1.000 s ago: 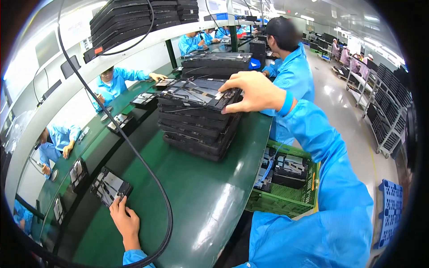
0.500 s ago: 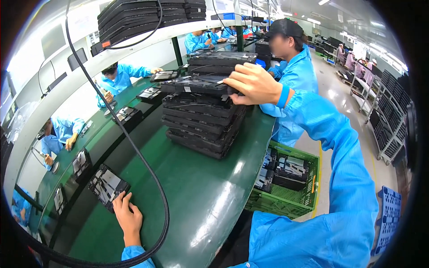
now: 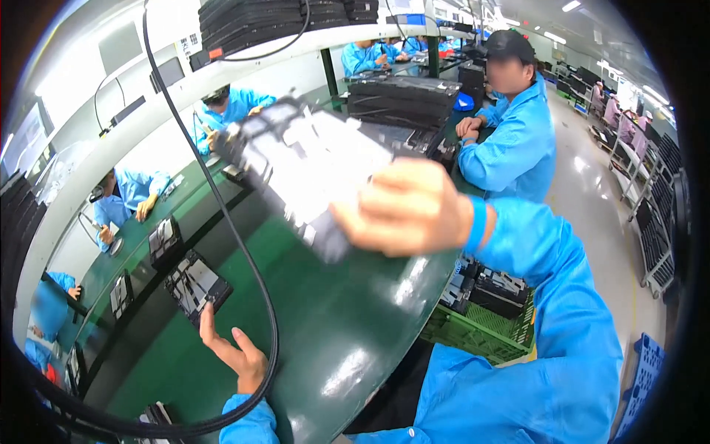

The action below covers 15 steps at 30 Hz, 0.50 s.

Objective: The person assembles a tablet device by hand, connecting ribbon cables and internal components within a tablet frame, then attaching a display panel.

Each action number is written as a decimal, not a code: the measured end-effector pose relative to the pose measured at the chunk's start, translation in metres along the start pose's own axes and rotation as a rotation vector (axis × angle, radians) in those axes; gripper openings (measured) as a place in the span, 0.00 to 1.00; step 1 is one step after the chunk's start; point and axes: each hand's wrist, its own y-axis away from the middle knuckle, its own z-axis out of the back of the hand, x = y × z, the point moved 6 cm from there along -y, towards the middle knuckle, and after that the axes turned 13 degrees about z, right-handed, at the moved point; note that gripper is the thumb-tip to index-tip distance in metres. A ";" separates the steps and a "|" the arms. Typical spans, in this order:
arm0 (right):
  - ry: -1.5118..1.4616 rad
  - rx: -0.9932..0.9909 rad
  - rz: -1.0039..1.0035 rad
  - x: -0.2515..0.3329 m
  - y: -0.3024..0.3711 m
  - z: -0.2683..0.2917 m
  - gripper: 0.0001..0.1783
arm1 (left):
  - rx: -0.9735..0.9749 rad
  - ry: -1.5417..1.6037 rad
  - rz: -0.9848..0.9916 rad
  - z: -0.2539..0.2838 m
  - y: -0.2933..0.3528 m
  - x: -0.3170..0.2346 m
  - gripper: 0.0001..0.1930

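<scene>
My right hand grips the edge of a black tray with flat white and silvery parts in it. Raised and tilted above the green table, the tray is smeared by motion. It hides most of the stack of black trays behind it. Lower left, my left hand has its fingers apart and holds nothing. Its index fingertip is at the near edge of another black tray with silvery parts, which lies on the table.
A black cable loops down across the view. More filled trays lie along the table's left side. At right, a green crate holds several trays. A co-worker in blue stands beyond the table; others work across it.
My right hand has lifted a tray off the stack and brought it nearer and lower, tilting its face toward me. My left hand has shifted slightly right, its fingers spreading. The view has turned.
</scene>
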 end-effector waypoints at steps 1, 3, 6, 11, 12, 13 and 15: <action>0.012 -0.022 0.002 0.024 -0.015 0.004 0.21 | 0.005 -0.012 0.008 -0.002 0.008 -0.009 0.33; -0.178 -0.003 -0.036 0.067 -0.024 -0.003 0.18 | -0.107 0.230 0.118 0.001 0.024 -0.022 0.34; -0.493 -0.010 -0.140 0.135 -0.007 -0.029 0.13 | 0.134 0.281 0.341 -0.014 0.050 -0.024 0.38; -0.732 0.070 -0.082 0.226 -0.004 -0.036 0.08 | 0.390 0.357 0.570 -0.018 0.079 -0.044 0.36; -0.788 0.096 -0.092 0.228 -0.012 -0.038 0.09 | 0.424 0.387 0.569 -0.017 0.078 -0.046 0.39; -0.842 0.124 -0.102 0.228 -0.019 -0.039 0.11 | 0.423 0.357 0.595 -0.017 0.078 -0.052 0.41; -1.046 0.181 -0.109 0.207 -0.019 -0.041 0.16 | 0.407 0.344 0.607 -0.018 0.080 -0.054 0.42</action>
